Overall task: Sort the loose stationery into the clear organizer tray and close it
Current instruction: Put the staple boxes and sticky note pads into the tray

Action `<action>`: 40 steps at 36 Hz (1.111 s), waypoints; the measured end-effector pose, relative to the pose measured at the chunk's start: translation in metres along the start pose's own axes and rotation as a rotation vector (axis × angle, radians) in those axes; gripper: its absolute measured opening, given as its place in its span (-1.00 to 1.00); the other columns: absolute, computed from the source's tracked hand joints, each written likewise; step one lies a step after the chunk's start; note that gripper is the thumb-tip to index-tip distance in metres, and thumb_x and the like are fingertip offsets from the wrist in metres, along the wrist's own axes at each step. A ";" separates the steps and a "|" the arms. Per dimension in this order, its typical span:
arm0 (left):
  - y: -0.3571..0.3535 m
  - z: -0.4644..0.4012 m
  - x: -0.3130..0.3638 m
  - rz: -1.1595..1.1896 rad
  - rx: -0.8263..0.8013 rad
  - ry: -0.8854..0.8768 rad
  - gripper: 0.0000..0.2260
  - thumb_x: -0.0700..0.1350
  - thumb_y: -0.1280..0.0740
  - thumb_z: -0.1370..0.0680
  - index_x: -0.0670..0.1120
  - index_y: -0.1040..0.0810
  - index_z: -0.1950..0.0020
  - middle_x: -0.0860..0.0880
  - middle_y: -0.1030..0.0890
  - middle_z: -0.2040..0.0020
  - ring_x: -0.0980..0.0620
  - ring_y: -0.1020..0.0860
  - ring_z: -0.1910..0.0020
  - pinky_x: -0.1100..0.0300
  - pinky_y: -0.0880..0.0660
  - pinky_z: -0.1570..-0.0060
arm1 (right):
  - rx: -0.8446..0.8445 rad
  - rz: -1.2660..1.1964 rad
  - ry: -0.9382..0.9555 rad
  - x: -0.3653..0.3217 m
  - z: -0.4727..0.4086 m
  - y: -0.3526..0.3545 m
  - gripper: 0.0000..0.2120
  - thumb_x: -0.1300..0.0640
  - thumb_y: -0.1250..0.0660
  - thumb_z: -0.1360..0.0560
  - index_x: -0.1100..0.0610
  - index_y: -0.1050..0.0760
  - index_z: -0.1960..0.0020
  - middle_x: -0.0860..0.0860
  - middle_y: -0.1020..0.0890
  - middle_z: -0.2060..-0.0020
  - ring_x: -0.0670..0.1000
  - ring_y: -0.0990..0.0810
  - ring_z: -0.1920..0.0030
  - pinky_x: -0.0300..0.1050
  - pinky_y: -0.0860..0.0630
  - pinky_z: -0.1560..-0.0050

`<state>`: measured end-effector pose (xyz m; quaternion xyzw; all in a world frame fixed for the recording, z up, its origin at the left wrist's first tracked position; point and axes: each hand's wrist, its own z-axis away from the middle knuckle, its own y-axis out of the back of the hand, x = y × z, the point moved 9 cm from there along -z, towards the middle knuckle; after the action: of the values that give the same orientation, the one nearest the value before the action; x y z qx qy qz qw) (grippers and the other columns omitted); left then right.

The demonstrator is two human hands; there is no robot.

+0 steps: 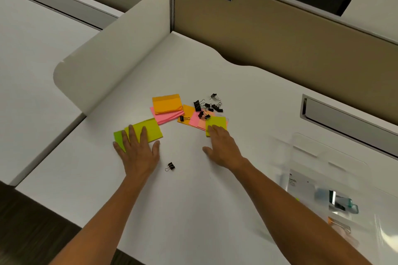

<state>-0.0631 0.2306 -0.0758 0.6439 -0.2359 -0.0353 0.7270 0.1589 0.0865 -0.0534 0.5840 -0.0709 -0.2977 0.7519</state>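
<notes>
1. Left hand (137, 148), fingers flat, presses the yellow pad (150, 130), whose long side runs left-right.
2. Right hand (221, 146), flat, touches a second pad (217, 122).
3. Tray (323, 178) lies at right, apart.

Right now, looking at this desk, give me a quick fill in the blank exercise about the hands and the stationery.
1. The left hand rests flat on a ____ sticky-note pad.
2. One binder clip lies apart from the pile, on the desk between the two ____.
3. The orange pad lies on top of a ____ pad.
4. The clear organizer tray sits to the person's ____.

Answers: yellow-green; hands; pink; right
</notes>
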 end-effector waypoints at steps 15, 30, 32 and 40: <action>0.019 -0.009 0.010 0.201 -0.018 0.075 -0.65 -0.04 -0.50 -0.43 -0.17 -0.54 -0.12 -0.27 -0.29 -0.42 -0.34 -0.28 -0.31 -0.17 -0.33 -0.22 | 0.077 0.027 -0.037 0.004 0.027 0.005 -0.69 0.01 -0.23 -0.61 0.08 -0.51 -0.30 0.08 -0.48 -0.28 0.15 -0.43 -0.22 0.05 -0.47 -0.14; 0.027 -0.015 0.017 0.127 -0.184 0.091 -0.47 -0.01 -0.51 -0.42 -0.09 -0.44 -0.33 -0.23 -0.48 -0.16 -0.27 -0.41 -0.18 -0.06 -0.42 -0.11 | 0.023 0.074 -0.156 0.008 0.036 -0.008 -0.43 -0.11 -0.31 -0.56 0.13 -0.26 -0.45 0.15 -0.33 -0.33 0.18 -0.33 -0.28 0.09 -0.45 -0.12; 0.033 -0.013 0.020 0.139 -0.155 0.060 -0.57 -0.06 -0.47 -0.46 -0.10 -0.49 -0.29 -0.22 -0.50 -0.11 -0.26 -0.46 -0.13 -0.07 -0.46 -0.09 | 0.007 0.037 -0.196 0.012 0.039 -0.011 -0.37 -0.14 -0.34 -0.54 0.16 -0.24 -0.46 0.18 -0.32 -0.33 0.20 -0.32 -0.30 0.09 -0.45 -0.16; 0.051 -0.002 0.046 0.320 -0.084 -0.032 -0.77 -0.15 -0.33 -0.55 -0.15 -0.58 -0.19 -0.20 -0.59 -0.06 -0.17 -0.54 -0.02 0.09 -0.40 0.07 | 0.027 -0.090 -0.286 0.031 0.062 -0.012 -0.26 -0.27 -0.43 -0.42 0.19 -0.31 -0.36 0.13 -0.38 -0.26 0.16 -0.37 -0.28 0.05 -0.48 -0.16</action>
<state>-0.0347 0.2243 -0.0133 0.5664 -0.3452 0.0610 0.7458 0.1517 0.0164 -0.0531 0.5482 -0.1551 -0.4102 0.7121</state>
